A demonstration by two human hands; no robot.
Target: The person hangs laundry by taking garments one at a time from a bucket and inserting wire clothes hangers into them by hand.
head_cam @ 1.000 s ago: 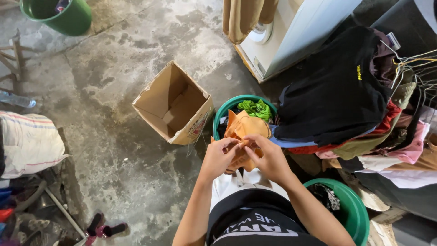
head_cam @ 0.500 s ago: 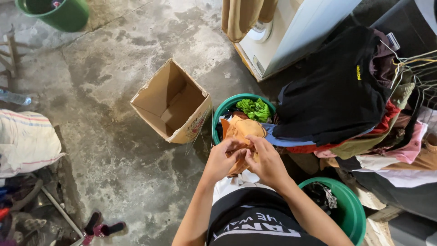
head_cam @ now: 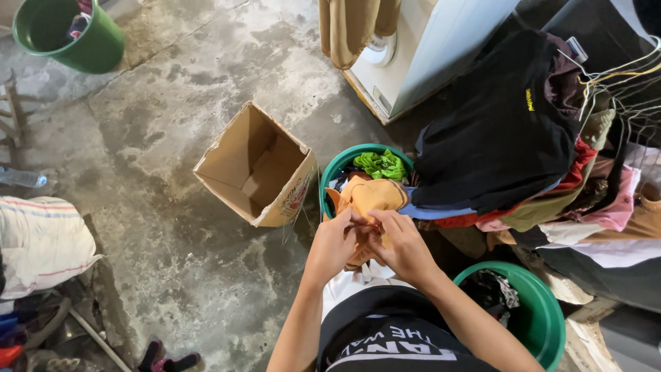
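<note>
Both of my hands grip an orange cloth garment just in front of my chest. My left hand pinches its lower left part and my right hand holds it beside, the fingers of both meeting in the middle. The garment hangs over a green basin that also holds a bright green cloth. An open, empty cardboard box lies tilted on the concrete floor just left of the basin.
A pile of dark and coloured clothes lies on the right, with wire hangers beyond. A second green basin sits at lower right, a green bucket at top left, a white machine at the back, a sack at left.
My hands have drawn closer together on the orange garment and bunched it up. The view has shifted slightly, so the box and basin sit a little lower in the picture.
</note>
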